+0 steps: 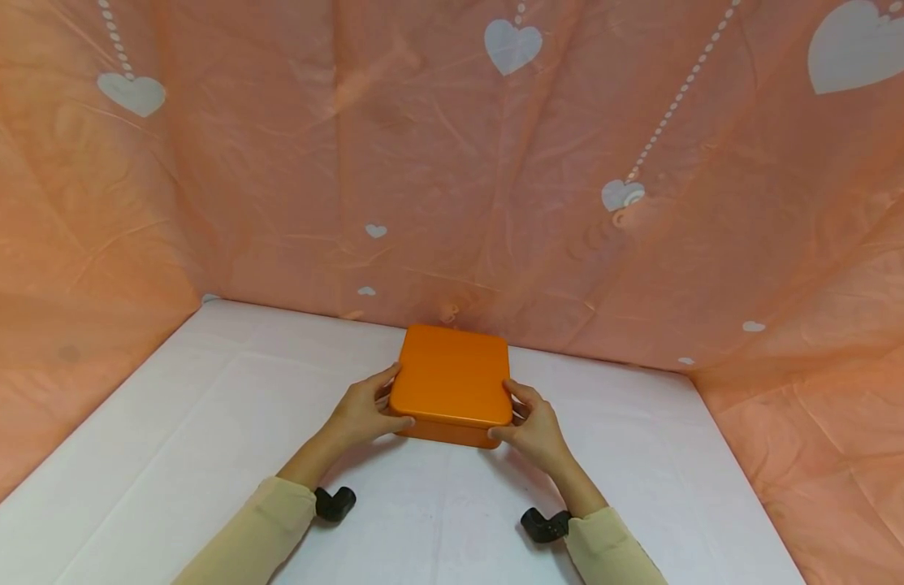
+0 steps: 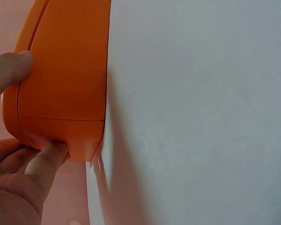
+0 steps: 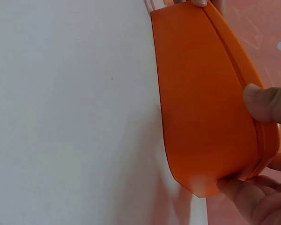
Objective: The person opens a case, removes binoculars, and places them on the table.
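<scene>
An orange lidded box is at the far side of the white table, close to the cloth backdrop. My left hand grips its left near corner, thumb on the front face and fingers along the side. At the opposite corner my right hand holds it the same way. In the left wrist view, the left thumb presses near the lid seam of the box. The right wrist view has the right thumb across the seam of the box. The lid is on; the inside is hidden.
A white cloth-like surface covers the table. Peach fabric printed with pale hearts rises behind it and along both sides. A black curved piece sits at the left wrist, another black piece at the right.
</scene>
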The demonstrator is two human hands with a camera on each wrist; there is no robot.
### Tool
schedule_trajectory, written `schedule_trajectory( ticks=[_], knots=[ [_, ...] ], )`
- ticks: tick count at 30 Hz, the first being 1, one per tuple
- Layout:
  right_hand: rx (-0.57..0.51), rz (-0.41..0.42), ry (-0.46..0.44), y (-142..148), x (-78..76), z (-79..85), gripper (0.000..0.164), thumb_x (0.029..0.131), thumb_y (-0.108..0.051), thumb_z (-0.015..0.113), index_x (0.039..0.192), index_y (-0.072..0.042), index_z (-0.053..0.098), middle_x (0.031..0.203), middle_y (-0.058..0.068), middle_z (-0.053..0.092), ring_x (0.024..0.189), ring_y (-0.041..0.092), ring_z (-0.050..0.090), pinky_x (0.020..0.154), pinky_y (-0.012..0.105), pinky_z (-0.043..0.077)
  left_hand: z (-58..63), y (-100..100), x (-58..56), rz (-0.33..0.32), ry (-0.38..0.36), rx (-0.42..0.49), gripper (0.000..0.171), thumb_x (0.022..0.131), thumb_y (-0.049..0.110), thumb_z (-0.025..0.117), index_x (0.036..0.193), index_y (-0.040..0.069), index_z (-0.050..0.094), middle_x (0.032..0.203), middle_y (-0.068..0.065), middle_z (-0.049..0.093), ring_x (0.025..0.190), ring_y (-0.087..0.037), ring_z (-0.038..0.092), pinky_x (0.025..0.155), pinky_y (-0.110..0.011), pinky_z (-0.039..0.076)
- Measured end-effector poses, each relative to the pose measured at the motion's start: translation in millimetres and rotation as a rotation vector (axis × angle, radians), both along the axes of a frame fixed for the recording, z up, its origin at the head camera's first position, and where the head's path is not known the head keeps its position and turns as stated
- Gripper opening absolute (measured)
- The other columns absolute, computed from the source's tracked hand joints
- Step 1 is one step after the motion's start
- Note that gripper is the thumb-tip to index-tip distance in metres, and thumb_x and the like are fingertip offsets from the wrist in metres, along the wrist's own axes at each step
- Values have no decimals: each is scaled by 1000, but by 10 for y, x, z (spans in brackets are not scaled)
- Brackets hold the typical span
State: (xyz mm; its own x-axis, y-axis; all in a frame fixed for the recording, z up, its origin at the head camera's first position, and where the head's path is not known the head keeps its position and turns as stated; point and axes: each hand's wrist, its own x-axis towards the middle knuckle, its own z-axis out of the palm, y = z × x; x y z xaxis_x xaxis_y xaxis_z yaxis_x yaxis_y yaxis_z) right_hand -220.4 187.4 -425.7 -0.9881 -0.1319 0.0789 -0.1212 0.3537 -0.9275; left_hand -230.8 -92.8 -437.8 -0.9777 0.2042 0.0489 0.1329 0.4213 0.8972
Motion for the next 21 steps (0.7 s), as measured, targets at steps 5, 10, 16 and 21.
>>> schedule_trajectory(
  ticks=[5, 10, 16, 21],
  knots=[
    [2, 11, 10, 16, -14, -25, 84, 67, 12, 77, 143, 5, 40, 146, 24, 40, 125, 44, 52, 99, 48, 48, -7, 3, -9, -5, -2, 15, 94, 73, 12, 84, 150, 6, 32, 153, -18, 35, 132, -35, 48, 100, -37, 49],
    [5, -2, 7, 19, -9, -27, 84, 67, 12, 77, 143, 5, 41, 147, 22, 40, 128, 42, 50, 101, 47, 46, 11, 2, 4, -9, -3, 18, 94, 73, 12, 84, 150, 7, 32, 154, -17, 34, 133, -35, 48, 100, -37, 49],
    [12, 1, 16, 16, -6, -24, 82, 67, 13, 77, 142, 6, 42, 147, 22, 41, 129, 42, 49, 101, 47, 46, 13, -10, 10, -6, -10, 12, 94, 72, 13, 84, 150, 8, 32, 154, -18, 35, 131, -35, 49, 99, -37, 49],
    [4, -5, 4, 15, 1, -20, 82, 68, 12, 77, 142, 5, 42, 149, 21, 39, 131, 41, 48, 102, 46, 45, 5, -6, 8, -7, -15, 24, 94, 72, 12, 85, 150, 8, 32, 154, -18, 35, 131, -35, 50, 99, -36, 50]
  ],
)
